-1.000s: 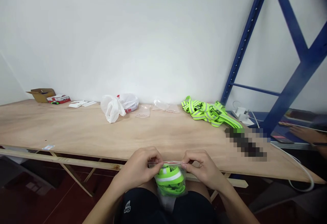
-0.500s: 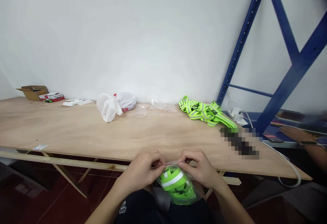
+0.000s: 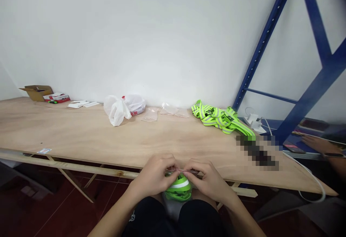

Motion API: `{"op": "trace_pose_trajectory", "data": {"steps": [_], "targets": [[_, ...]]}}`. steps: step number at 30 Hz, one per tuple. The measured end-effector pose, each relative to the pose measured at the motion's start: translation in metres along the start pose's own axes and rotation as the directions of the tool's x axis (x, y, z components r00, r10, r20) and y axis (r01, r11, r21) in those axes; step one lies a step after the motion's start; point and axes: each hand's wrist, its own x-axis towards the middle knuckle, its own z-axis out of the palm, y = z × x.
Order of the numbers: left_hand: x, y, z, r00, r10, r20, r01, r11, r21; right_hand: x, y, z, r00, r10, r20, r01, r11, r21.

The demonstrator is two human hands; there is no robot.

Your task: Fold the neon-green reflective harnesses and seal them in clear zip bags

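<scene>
Between my hands, at the table's front edge, hangs a clear zip bag with a rolled neon-green reflective strap inside. The fingers of my left hand pinch the left part of the bag's top strip. My right hand pinches the same strip on the right, with the fingertips of both hands close together. Whether the seal is fully closed cannot be made out. Below the bag are my dark-clothed legs.
On the wooden table lie a heap of green reflective straps, flat clear bags, a white plastic bag and a cardboard box. A blue metal frame and a white cable are at right, near another person's hand.
My hands have come closer together along the bag's top. The filled bag hangs further back, more hidden under my fingers. The view has shifted slightly.
</scene>
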Motion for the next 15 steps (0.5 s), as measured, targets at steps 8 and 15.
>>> {"op": "trace_pose_trajectory", "data": {"steps": [8, 15], "targets": [[0.001, -0.002, -0.011, 0.994, -0.095, 0.061, 0.101, 0.99, -0.099, -0.002, 0.001, -0.004, 0.985, -0.061, -0.163, 0.056, 0.998, -0.041], [-0.001, -0.004, -0.029, 0.995, -0.101, 0.005, 0.1, 0.979, -0.177, -0.004, -0.001, -0.014, 0.953, -0.112, -0.283, 0.106, 0.994, -0.035]]}}
